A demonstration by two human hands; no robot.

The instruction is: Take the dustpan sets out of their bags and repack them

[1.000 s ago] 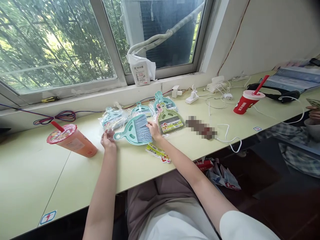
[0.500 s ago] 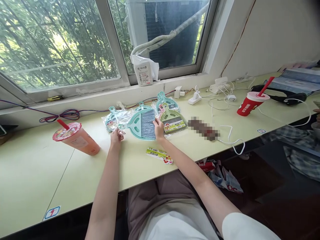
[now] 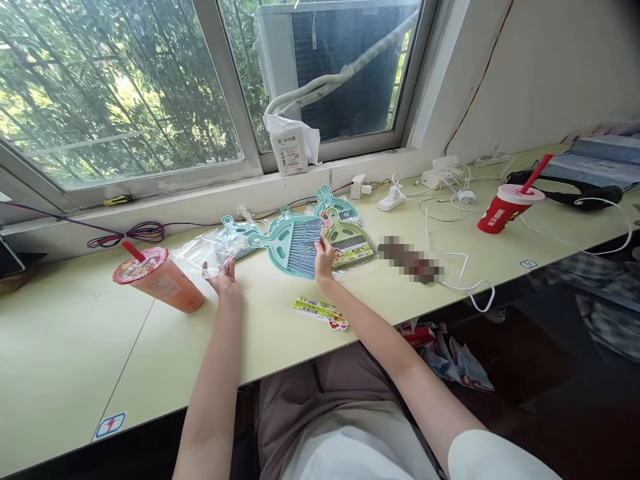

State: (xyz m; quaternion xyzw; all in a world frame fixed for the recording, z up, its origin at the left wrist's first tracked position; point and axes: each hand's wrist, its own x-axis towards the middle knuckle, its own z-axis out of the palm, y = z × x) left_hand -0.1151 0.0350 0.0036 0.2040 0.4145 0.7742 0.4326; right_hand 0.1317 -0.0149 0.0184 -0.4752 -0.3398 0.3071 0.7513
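My right hand (image 3: 324, 256) grips the bristle end of a teal mini dustpan with its brush (image 3: 290, 243), lifted slightly off the pale green table (image 3: 75, 347). My left hand (image 3: 223, 277) pinches the clear plastic bag (image 3: 200, 252) that has come off the set and lies to its left. Behind are more bagged sets: a teal one (image 3: 239, 233), another teal one (image 3: 331, 201) and a green one (image 3: 349, 241). A printed paper label (image 3: 320, 312) lies on the table near my right wrist.
An orange drink cup with a red straw (image 3: 157, 283) stands left of my left hand. A red cup (image 3: 506, 207), white chargers and cables (image 3: 440, 187) and black headphones (image 3: 575, 195) lie to the right. A small carton (image 3: 287, 150) sits on the windowsill.
The teal dustpan has been drawn to the right, out of its clear bag. My left hand has pulled the empty bag to the left.
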